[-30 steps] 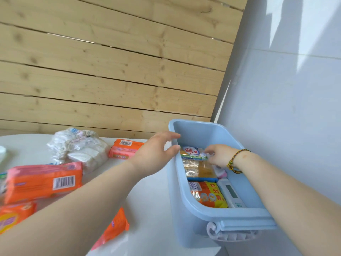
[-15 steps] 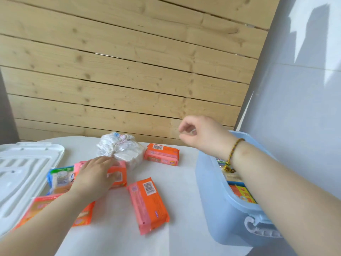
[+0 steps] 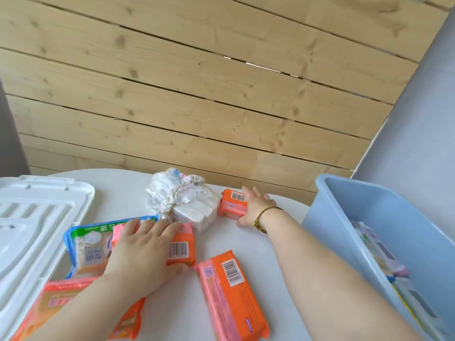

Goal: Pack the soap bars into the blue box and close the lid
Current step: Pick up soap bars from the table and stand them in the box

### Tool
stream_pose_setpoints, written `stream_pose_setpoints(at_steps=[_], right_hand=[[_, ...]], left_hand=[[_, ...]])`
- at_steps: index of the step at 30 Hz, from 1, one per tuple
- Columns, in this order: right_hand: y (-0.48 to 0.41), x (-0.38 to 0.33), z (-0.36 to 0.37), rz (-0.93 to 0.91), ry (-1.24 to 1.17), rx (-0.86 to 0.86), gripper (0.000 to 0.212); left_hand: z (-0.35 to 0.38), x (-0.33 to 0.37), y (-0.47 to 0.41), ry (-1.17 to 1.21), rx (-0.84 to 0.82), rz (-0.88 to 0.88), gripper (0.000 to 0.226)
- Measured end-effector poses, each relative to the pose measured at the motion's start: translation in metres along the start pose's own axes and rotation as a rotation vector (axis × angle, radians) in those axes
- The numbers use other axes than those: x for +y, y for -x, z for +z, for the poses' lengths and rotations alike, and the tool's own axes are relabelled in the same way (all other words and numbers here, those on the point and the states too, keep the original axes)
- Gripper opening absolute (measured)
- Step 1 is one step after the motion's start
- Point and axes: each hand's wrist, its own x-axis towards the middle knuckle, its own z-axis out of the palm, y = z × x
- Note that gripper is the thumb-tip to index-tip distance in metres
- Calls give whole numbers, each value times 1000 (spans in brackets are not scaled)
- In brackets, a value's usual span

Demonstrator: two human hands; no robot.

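Observation:
The blue box [image 3: 364,217] stands open at the right with several soap packs inside. My left hand [image 3: 142,252] lies over an orange soap bar [image 3: 181,249], fingers curled round its near edge. My right hand [image 3: 256,207] grips a small orange soap bar [image 3: 232,203] at the far side of the table. Another orange bar [image 3: 231,296] lies loose in front. A blue-green soap pack [image 3: 86,244] sits partly under my left hand. More orange packs [image 3: 56,301] lie under my left forearm. The white lid [image 3: 32,227] rests at the left.
A crumpled clear bag of white soap pieces [image 3: 184,198] sits between my two hands. The white table [image 3: 246,244] ends at a wooden plank wall behind and a grey wall on the right, close behind the box.
My right hand has left the box, swung left and come down on the small far orange bar. My left hand has closed over the orange bar. The view has turned left.

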Motion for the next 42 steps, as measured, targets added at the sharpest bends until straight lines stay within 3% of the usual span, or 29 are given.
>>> stream_pose_setpoints(at_steps=[7,9,12,15,23,29,34,37,42], right_hand=[[-17,2,-7,-16,12,-48,84],[-12,-1,-10,-16,49,-37,80],[-3,-5,-23,-21,43,24,73],[16,-9,-49,-58,-46,137,77],[104,2,-125,-335,-73,329,80],[156,90,-148,-242,-121,276,67],[167,160,-130,-65,-80,80,65],[152,170,-110,-56,3,58,62],[109,158,-88,-100,98,61,75]], left_hand=[[-2,-1,-1,-16,-36,-38,79],[-7,0,0,39,-132,-75,80],[-2,-3,1,94,-41,-92,78],[-5,-8,2,71,-68,-94,75],[-26,-5,10,212,135,-210,74],[-68,23,-5,351,241,-204,75],[-89,59,-32,369,268,-170,74],[-93,83,-48,380,224,-153,73],[-97,105,-64,459,190,-130,71]])
